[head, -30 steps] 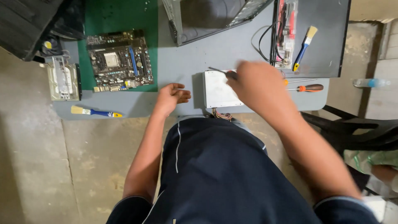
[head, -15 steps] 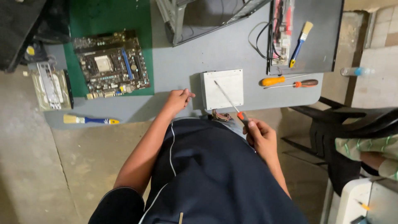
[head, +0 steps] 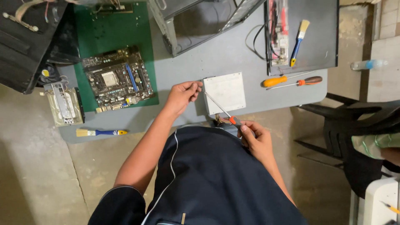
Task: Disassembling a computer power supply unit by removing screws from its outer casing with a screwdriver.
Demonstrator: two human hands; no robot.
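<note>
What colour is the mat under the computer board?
Dark green mat, seen from the head camera, lying beneath the motherboard.

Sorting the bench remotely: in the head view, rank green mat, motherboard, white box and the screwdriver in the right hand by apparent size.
1. Green mat
2. Motherboard
3. White box
4. Screwdriver, held by the right hand; it is slim and sits nearer the camera.

Right hand (head: 255, 137) at five o'clock of the grey table (head: 216, 58), fingers closed round a screwdriver (head: 221, 109) whose shaft angles toward eleven o'clock, tip at the left edge of a white metal box (head: 227, 91). Left hand (head: 182, 95) lies just at nine o'clock of that box, fingers curled. Motherboard (head: 116, 79) on green mat (head: 104, 33) toward ten o'clock. Two screwdrivers (head: 291, 80) at three o'clock of the box; blue-handled brush (head: 101, 132) at eight o'clock.
</note>
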